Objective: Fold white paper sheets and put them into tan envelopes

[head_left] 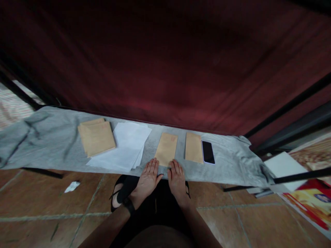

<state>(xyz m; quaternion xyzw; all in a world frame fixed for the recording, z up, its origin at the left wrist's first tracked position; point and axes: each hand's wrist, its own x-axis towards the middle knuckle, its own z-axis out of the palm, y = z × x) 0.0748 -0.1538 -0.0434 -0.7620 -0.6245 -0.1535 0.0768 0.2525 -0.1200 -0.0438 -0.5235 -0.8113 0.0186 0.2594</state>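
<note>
A brown envelope (167, 148) lies flat on the grey cloth in front of me. My left hand (149, 178) rests at its lower left corner, fingers stretched out and thumb apart. At the lower right corner, my right hand (177, 178) lies with its fingers extended, the fingertips on or beside the envelope's edge. Neither hand grips anything. Just to the right is a second brown envelope (193, 148), and a phone (208, 152) with a dark screen sits against its right side. Left of my hands are a spread stack of white paper sheets (126, 144) and a pile of brown envelopes (99, 138).
The grey cloth (230, 162) covers a long narrow table. A dark red curtain (165, 69) hangs behind it, with black metal bars (292, 105) at the sides. A crumpled white tissue (72, 186) lies on the tiled floor. A red and yellow box (310, 203) is at right.
</note>
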